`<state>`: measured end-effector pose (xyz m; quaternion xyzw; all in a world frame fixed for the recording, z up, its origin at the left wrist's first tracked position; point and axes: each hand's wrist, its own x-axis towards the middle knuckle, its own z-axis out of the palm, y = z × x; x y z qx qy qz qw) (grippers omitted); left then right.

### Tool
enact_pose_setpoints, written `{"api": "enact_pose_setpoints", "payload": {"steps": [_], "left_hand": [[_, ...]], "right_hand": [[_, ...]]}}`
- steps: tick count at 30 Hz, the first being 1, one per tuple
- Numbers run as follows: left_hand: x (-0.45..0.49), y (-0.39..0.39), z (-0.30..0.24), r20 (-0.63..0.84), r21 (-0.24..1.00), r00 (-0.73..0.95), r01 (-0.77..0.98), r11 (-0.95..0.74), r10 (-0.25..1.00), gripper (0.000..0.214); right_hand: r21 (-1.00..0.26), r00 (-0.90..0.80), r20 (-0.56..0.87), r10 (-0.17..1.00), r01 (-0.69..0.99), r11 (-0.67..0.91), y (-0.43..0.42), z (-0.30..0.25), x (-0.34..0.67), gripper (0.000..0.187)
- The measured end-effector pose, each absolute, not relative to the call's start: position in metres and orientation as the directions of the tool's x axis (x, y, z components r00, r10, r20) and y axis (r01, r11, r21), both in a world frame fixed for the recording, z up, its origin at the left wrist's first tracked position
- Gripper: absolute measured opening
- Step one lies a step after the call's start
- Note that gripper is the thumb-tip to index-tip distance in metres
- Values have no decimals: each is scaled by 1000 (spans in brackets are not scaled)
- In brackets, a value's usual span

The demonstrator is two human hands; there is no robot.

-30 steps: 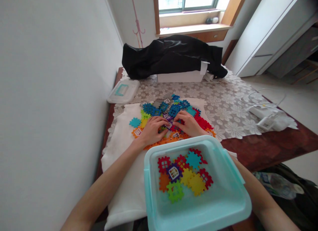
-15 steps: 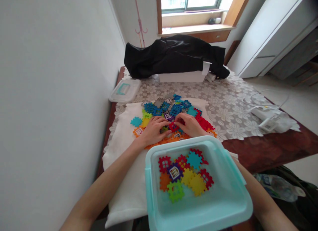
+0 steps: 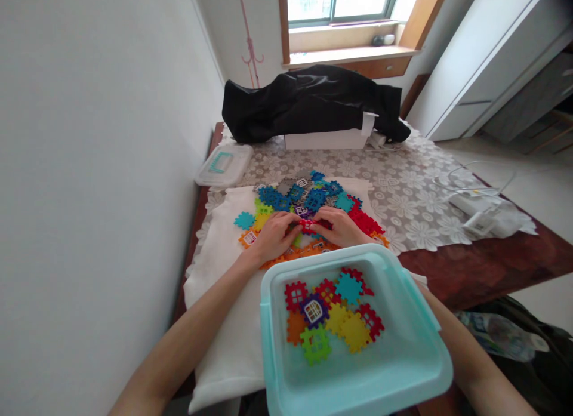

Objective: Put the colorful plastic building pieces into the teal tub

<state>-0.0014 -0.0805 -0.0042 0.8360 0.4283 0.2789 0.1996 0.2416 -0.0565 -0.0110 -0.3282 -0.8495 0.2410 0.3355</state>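
A spread of colourful interlocking plastic tiles [image 3: 313, 198] lies on a white cloth [image 3: 224, 296]. My left hand [image 3: 274, 237] and my right hand [image 3: 344, 226] meet over the pile, fingers pinched on a red tile [image 3: 308, 226] held between them. Close to me sits a light blue plastic tub [image 3: 389, 368] with several tiles inside, red, purple, teal, yellow, orange and green.
A clear lid [image 3: 222, 164] lies at the table's left edge by the wall. A black bag [image 3: 313, 99] covers a white box [image 3: 326, 140] at the back. White devices with cables [image 3: 481, 213] rest on the lace tablecloth at right. Bags [image 3: 505, 338] sit on the floor.
Both hands went from a purple window tile to gripping a red tile, now lifted slightly off the pile between the fingertips. The tub's contents are unchanged.
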Motion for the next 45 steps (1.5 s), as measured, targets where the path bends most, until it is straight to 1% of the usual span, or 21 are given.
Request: {"api": "enact_pose_setpoints", "payload": {"steps": [5,10,13,15,16,18,19,21,23,26,31,34,36,39,42,43,45], "left_hand": [[-2,-81,-7,291,596,426,620,-511,857,16],[-2,-80,-7,281,611,409,621,-490,868,18],[-1,-81,-5,283,605,414,623,-496,865,22],[-1,-81,-2,282,581,443,627,-519,851,23],[-1,-82,-1,279,563,467,629,-537,839,22],[-2,-84,2,262,519,520,635,-573,813,22],[-2,-85,3,249,498,542,639,-586,802,26],[-3,-86,4,223,469,570,648,-600,791,38],[-4,-86,4,204,462,576,656,-597,792,45],[-4,-85,1,202,470,568,658,-588,798,41],[-3,-84,-3,248,488,548,642,-592,799,22],[-2,-83,-4,261,489,545,637,-596,797,19],[-2,-82,-4,269,490,542,635,-597,796,16],[-2,-81,-4,274,495,532,636,-591,801,12],[-2,-81,-4,270,500,534,633,-591,801,13],[-2,-81,-4,268,500,536,633,-591,800,14],[-2,-82,-3,267,495,533,639,-589,803,14]], "right_hand": [[-669,-540,396,743,384,636,-57,-9,242,25],[-695,-481,381,790,414,587,-60,-9,241,21],[-764,-414,358,837,385,518,-61,-4,241,28],[-856,-315,323,893,305,417,-60,0,241,37],[-905,-260,295,919,231,356,-60,2,242,40],[-973,-182,220,958,24,228,-59,7,245,46],[-983,-175,178,968,-85,165,-59,10,247,48],[-966,-219,113,969,-254,55,-60,15,251,54],[-947,-312,85,946,-320,-21,-62,19,254,61],[-950,-475,96,875,-306,-62,-66,18,257,66],[-959,-729,131,672,-266,-102,-69,15,261,60],[-963,-814,135,565,-243,-120,-71,20,262,55],[-963,-844,141,518,-237,-125,-71,24,263,51],[-967,-861,138,489,-223,-120,-70,25,264,48],[-979,-861,139,489,-193,-61,-67,22,264,53],[-981,-843,146,517,-193,-38,-67,21,263,55],[-984,-770,143,622,-179,5,-65,17,260,58]]}}
